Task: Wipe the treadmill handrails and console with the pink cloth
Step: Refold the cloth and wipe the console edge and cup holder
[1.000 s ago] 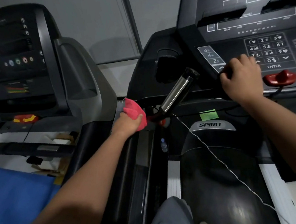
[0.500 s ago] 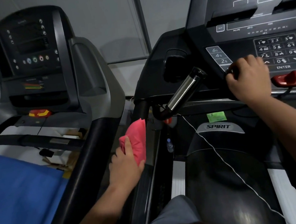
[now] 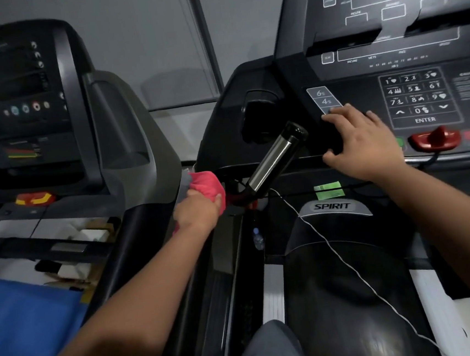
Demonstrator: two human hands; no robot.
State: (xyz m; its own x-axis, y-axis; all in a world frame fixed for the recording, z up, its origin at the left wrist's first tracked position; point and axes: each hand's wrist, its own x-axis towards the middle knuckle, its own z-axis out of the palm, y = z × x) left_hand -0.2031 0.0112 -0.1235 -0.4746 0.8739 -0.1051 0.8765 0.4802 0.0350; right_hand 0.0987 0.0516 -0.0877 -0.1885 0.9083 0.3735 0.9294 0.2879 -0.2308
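The left hand clutched the bunched pink cloth and pressed it against the top of the treadmill's left handrail, just left of the base of the chrome pulse grip that slanted up toward the console. The right hand lay loose with fingers spread on the lower edge of the console, gripping nothing, its fingertips by the grey incline buttons and the number keypad just to its right. A red safety key sat just right of that hand. A thin white cord ran down across the black motor cover marked SPIRIT. A second treadmill stood at the left, a blue mat beneath it.
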